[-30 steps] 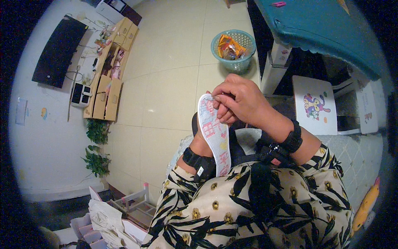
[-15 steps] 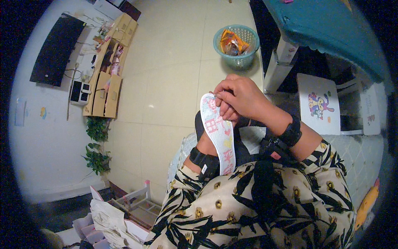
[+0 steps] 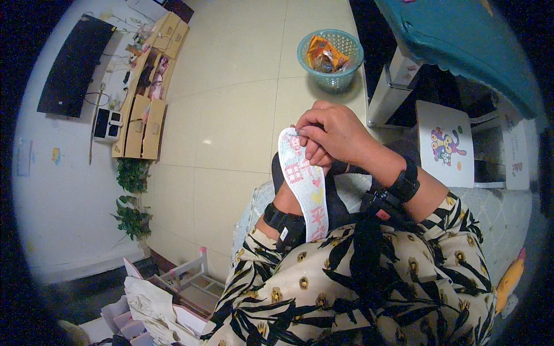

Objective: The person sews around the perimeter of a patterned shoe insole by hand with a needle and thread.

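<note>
A white insole [image 3: 309, 184] with red, yellow and pale blue cross-stitch patterns stands tilted above my lap, its toe end away from me. My left hand [image 3: 287, 202] holds it from behind and below; the insole hides most of that hand's fingers. At the toe end my right hand [image 3: 337, 135] is closed, thumb and forefinger pinched together against the insole's edge. Whatever lies in that pinch is too small to make out. Black bands circle both my wrists.
Beyond my hands, a teal plastic basket [image 3: 330, 78] with orange packaging stands on the tiled floor. A white stool [image 3: 444, 141] with a cartoon picture is at the right, near a teal-covered table [image 3: 461, 43]. Wooden cabinets [image 3: 141, 124] line the left wall.
My hands and the insole stay almost in place. The room's surroundings shift slightly in the picture as my head moves.
</note>
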Demonstrator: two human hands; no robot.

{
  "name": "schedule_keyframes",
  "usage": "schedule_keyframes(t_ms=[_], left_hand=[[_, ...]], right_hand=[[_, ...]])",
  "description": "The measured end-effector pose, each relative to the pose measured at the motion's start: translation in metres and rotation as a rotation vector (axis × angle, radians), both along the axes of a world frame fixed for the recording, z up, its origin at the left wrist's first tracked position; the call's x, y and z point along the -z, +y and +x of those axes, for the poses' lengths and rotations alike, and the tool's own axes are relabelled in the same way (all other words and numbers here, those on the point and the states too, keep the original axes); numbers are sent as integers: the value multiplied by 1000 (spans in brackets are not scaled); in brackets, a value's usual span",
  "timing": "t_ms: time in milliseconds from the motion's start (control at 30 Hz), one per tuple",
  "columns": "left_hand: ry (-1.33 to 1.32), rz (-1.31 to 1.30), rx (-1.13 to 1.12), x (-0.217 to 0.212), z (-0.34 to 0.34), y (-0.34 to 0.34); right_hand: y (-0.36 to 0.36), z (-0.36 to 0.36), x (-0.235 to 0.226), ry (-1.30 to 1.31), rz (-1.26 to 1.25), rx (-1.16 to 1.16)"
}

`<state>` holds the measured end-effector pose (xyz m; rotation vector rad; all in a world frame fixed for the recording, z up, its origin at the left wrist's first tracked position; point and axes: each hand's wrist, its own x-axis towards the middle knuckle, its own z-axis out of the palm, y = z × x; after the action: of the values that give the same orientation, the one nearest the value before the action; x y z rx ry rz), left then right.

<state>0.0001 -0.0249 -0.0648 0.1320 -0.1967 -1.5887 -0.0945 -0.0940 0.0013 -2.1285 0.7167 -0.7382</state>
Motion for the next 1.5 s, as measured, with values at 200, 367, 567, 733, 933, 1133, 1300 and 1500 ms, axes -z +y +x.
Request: schedule_keyframes(t_ms=[200,367,567,733,933,1133,1300,1500], left_hand=[[158,181,17,-2,1,2],[163,94,66,-2,-1,1],[178,111,69,-8,-4,1],[190,79,94,-5,-4,0],[174,30,114,1,-2,-2],[210,-26,130,-4,-6,0],[247,-28,139,-6,-8,1],[216,2,144,-2,-6,1]], right_hand=[[0,1,0,19,-6,8],[2,-1,1,-5,-22,1],[3,-4,-2,6,6,-8],[3,-6,-4,10,7,-19],[2,-7,-3,-54,19,2],[5,-9,-8,-65,24,-9],[4,-11,-6,-86,20,-10],[6,-12,-8,-4,21,-9]])
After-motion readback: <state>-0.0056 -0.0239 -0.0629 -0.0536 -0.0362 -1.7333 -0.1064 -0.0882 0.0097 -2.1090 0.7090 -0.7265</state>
